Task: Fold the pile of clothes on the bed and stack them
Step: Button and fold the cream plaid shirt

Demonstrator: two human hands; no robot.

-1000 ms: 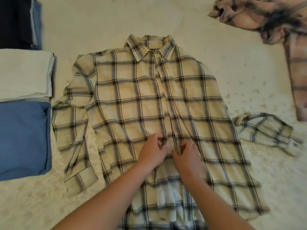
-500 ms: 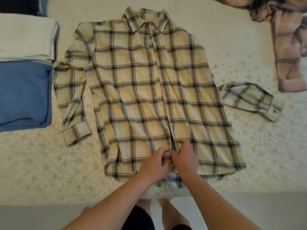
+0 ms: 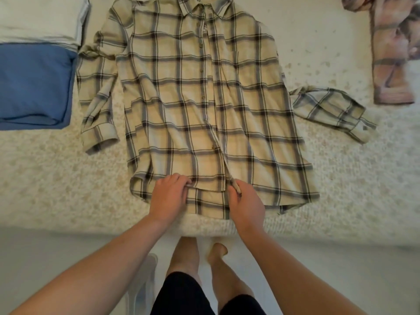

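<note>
Since the earlier frames both hands have slid down the shirt front to the hem & the view has pulled back, so floor & legs now show below the bed edge. Head view: bed [image 3: 56,178] w/ a cream, nubbly, speckled cover fills most of the frame; its near edge runs straight across, w/ pale smooth floor [image 3: 45,258] beneath and the person's bare legs & dark shorts at bottom centre. Plaid shirt [image 3: 181,98], cream w/ dark & grey checks, thin woven fabric, lies flat front-up mid-bed, collar at the far edge, hem at the near edge; button placket runs down the centre. One sleeve lies straight along the shirt's left side, cuff toward the near side; the other is bent out to the right, cuff crumpled. Left hand [image 3: 169,197] sits on the hem left of the placket, fingers curled, pinching the fabric. Right hand [image 3: 246,204] grips the placket edge near the hem betw. thumb & fingers, lifting it into a small ridge. Far left: folded white cloth [image 3: 38,19], smooth, square-edged, overlapping the far side of a folded blue cloth [image 3: 34,85], soft, rounded at the fold. Far right: pink plaid garment [image 3: 391,64], rumpled, unfolded, well apart from the shirt.
</note>
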